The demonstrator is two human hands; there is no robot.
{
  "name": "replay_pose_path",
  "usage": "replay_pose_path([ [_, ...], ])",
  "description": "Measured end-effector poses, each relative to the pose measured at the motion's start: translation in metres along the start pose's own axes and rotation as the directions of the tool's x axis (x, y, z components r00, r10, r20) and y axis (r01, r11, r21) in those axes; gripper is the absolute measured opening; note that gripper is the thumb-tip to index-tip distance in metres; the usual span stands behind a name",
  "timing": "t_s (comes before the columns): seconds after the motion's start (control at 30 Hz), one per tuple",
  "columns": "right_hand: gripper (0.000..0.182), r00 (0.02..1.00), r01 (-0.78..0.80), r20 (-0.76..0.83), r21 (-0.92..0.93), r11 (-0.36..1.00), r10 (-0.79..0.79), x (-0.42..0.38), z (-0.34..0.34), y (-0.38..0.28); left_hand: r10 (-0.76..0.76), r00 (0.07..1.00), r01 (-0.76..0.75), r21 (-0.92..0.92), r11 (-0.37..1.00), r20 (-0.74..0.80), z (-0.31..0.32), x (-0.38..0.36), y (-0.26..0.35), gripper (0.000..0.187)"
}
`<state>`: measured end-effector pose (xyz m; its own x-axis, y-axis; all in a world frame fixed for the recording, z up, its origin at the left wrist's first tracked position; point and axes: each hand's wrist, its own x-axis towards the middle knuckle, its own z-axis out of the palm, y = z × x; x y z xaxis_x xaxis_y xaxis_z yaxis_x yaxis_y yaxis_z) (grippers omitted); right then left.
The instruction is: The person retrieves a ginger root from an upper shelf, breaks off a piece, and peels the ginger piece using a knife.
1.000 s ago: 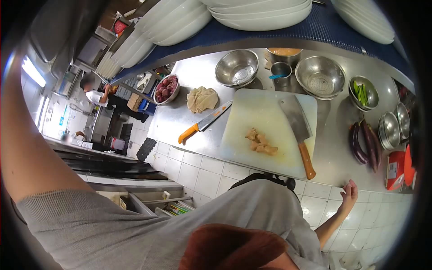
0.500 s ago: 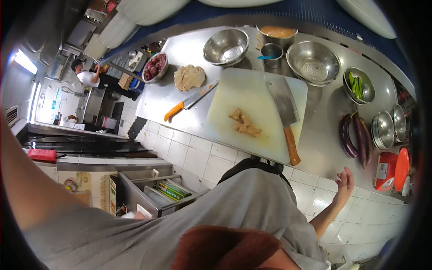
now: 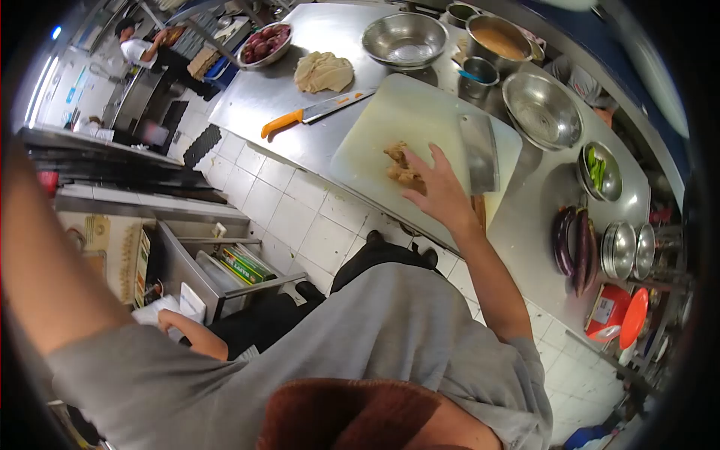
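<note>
Closest to the camera, the person's left hand (image 3: 166, 321) hangs low beside the body, above an open metal drawer (image 3: 206, 274) that holds green packets; only part of this hand shows past the grey sleeve, so whether it is open or closed cannot be told. Further out, the right hand (image 3: 439, 191) reaches over the near edge of the white cutting board (image 3: 390, 120) with its fingers spread wide and nothing held. Its fingertips lie just beside, perhaps touching, the pale brown chunks of ginger (image 3: 400, 166) that sit on the board. The cleaver (image 3: 480, 154) rests flat on the board just right of the hand, its handle partly hidden behind the wrist. The board lies on a steel table (image 3: 277, 97). Left of the board is a knife with an orange handle (image 3: 311, 114), and beyond it a crumpled cloth (image 3: 323, 72). On the right side of the table lie purple eggplants (image 3: 572, 238) and a bowl of green vegetables (image 3: 598, 172). At the far side stand an empty steel bowl (image 3: 403, 39), a colander (image 3: 541, 109) and a pot of orange sauce (image 3: 499, 41).
</note>
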<state>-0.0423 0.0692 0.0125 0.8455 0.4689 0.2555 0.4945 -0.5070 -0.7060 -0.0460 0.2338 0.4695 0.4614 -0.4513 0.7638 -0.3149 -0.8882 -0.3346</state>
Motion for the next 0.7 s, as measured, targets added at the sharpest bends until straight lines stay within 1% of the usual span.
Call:
replay_pose_path([
  [0.03,0.058,0.993,0.11,-0.017,-0.177,0.978,-0.115,0.01,0.015,0.001,-0.005,0.999,0.004,-0.028,1.0,-0.039,-0.01,-0.017,-0.005,0.032],
  [0.07,0.058,0.99,0.136,0.001,-0.181,0.974,-0.138,0.018,0.024,0.001,-0.023,0.997,0.019,-0.061,0.998,-0.077,-0.019,-0.038,-0.011,0.031],
  [0.1,0.059,0.986,0.119,0.141,-0.237,0.964,-0.087,0.025,0.032,0.002,-0.059,0.993,0.049,-0.101,0.994,-0.101,-0.026,-0.064,-0.019,0.03],
  [0.13,0.06,0.962,0.114,0.272,-0.296,0.948,-0.031,0.034,0.041,0.002,-0.11,0.987,0.093,-0.138,0.986,-0.117,-0.029,-0.092,-0.03,0.03],
  [0.17,0.06,0.956,0.15,0.287,-0.294,0.944,-0.062,0.04,0.049,0.004,-0.194,0.976,0.172,-0.189,0.967,-0.103,-0.027,-0.125,-0.043,0.029],
  [0.2,0.06,0.962,0.135,0.27,-0.309,0.941,-0.05,0.039,0.056,0.009,-0.313,0.948,0.29,-0.249,0.924,-0.057,-0.02,-0.163,-0.056,0.028],
  [0.23,0.059,0.969,0.117,0.246,-0.324,0.939,-0.036,0.04,0.062,0.011,-0.461,0.887,0.446,-0.319,0.836,0.031,-0.001,-0.209,-0.072,0.028],
  [0.27,0.059,0.97,0.112,0.243,-0.343,0.933,-0.027,0.043,0.064,0.007,-0.608,0.781,0.612,-0.376,0.696,0.146,0.02,-0.257,-0.09,0.027],
  [0.3,0.058,0.97,0.098,0.242,-0.362,0.927,-0.008,0.043,0.064,0.001,-0.675,0.686,0.719,-0.393,0.574,0.271,0.048,-0.309,-0.108,0.022],
  [0.33,0.059,0.966,0.065,0.255,-0.372,0.926,0.035,0.046,0.064,-0.006,-0.823,0.367,0.864,-0.487,0.129,0.434,0.082,-0.364,-0.118,0.024],
  [0.37,0.06,0.959,0.034,0.272,-0.388,0.921,0.08,0.05,0.065,-0.011,-0.821,0.162,0.886,-0.448,-0.124,0.547,0.113,-0.431,-0.13,0.022],
  [0.4,0.059,0.966,0.025,0.245,-0.391,0.92,0.079,0.051,0.069,-0.008,-0.775,-0.064,0.68,-0.541,-0.495,0.628,0.139,-0.49,-0.134,0.019],
  [0.43,0.058,0.972,0.02,0.221,-0.395,0.919,0.074,0.056,0.073,-0.005,-0.603,-0.295,0.328,-0.514,-0.792,0.741,0.147,-0.529,-0.135,0.016],
  [0.47,0.058,0.97,-0.026,0.219,-0.332,0.943,0.104,0.062,0.073,-0.012,-0.457,-0.163,-0.081,-0.474,-0.877,0.874,0.16,-0.583,-0.141,0.014],
  [0.5,0.057,0.962,-0.082,0.229,-0.269,0.96,0.147,0.065,0.073,-0.017,-0.353,-0.033,-0.281,-0.348,-0.895,0.935,0.165,-0.62,-0.144,0.013],
  [0.57,0.053,0.965,-0.113,0.181,-0.371,0.922,0.191,0.067,0.08,0.002,-0.297,-0.121,-0.365,-0.321,-0.874,0.947,0.162,-0.649,-0.151,0.015],
  [0.6,0.053,0.958,-0.106,0.209,-0.371,0.922,0.195,0.069,0.081,0.008,-0.294,-0.145,-0.378,-0.327,-0.866,0.945,0.159,-0.655,-0.157,0.015],
  [0.67,0.05,0.933,-0.233,0.153,-0.429,0.873,0.325,0.07,0.081,0.012,-0.203,-0.079,-0.427,-0.217,-0.878,0.976,0.157,-0.661,-0.173,0.016],
  [0.7,0.05,0.93,-0.239,0.155,-0.433,0.869,0.333,0.068,0.083,0.012,-0.194,-0.082,-0.43,-0.21,-0.878,0.978,0.159,-0.665,-0.181,0.016],
])
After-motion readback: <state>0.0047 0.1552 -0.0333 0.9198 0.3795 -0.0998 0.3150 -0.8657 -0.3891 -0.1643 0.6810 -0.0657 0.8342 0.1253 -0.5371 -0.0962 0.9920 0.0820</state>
